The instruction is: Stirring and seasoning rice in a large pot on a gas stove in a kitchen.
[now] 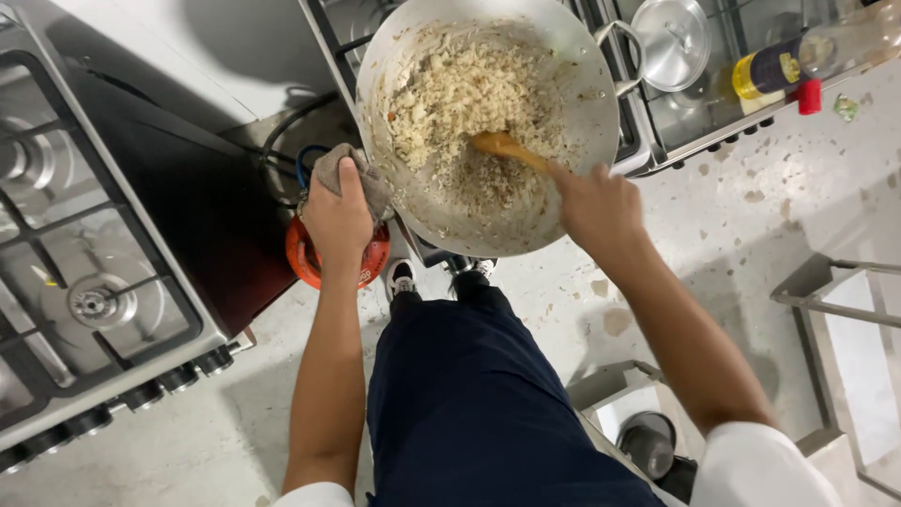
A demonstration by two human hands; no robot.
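Currently the left hand (339,218) is clamped on a grey cloth (349,175) at the near-left rim of a large metal wok (582,113), while the right hand (598,208) is closed around the handle of a wooden spatula (511,150) whose blade lies in the fried rice (465,103) filling the wok. Beside the wok's far handle a steel lid (671,42) and a yellow-capped bottle (798,61) lie on the right stove; a red gas cylinder (300,258) stands on the floor below the left hand, next to a second stove (84,282).

Speckled pale floor (751,216) (stained) between steel stoves (84,310).
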